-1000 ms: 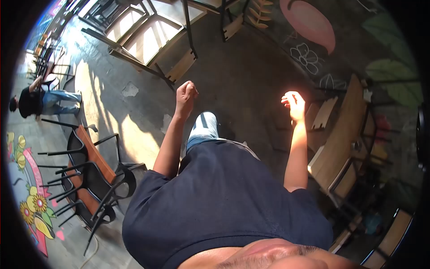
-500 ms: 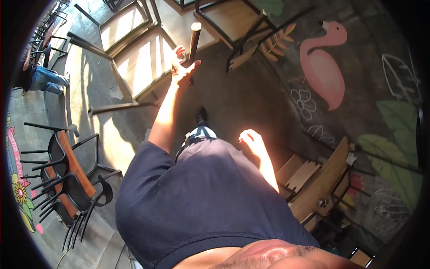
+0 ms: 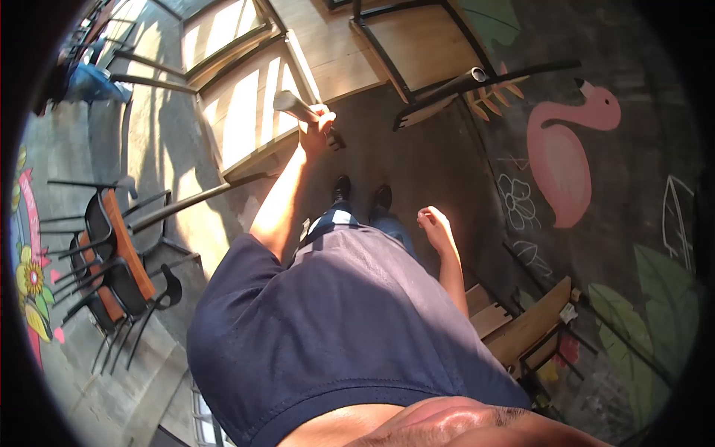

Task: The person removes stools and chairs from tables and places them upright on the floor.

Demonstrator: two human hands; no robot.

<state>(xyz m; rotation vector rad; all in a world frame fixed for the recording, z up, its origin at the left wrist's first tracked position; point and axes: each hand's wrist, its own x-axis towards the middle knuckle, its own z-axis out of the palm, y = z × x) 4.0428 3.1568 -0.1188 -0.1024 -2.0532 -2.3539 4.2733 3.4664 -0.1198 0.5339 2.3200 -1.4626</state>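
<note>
My left hand (image 3: pixel 317 128) is wrapped round a dark metal leg (image 3: pixel 298 109) of a piece of wood-and-metal furniture, with the leg's pale round end pointing towards me. Beside this hand lies a sunlit wooden panel (image 3: pixel 249 112) in a dark metal frame, crossed by bright stripes of light. My right hand (image 3: pixel 436 226) hangs in front of my right side, its fingers loosely curled and nothing visible in them. Both of my shoes (image 3: pixel 342 188) stand on the dark floor below.
Stacked black and orange chairs (image 3: pixel 123 249) stand at the left. Another framed wooden piece (image 3: pixel 417 45) with a tube leg is ahead, near a wall painted with a flamingo (image 3: pixel 562 156). A wooden bench or table (image 3: pixel 532 320) is at lower right. A person's jeans (image 3: pixel 97 82) show at upper left.
My left hand has gone from open beside the leg to closed round it, and the leg's end has tipped towards me. A second shoe has come into view.
</note>
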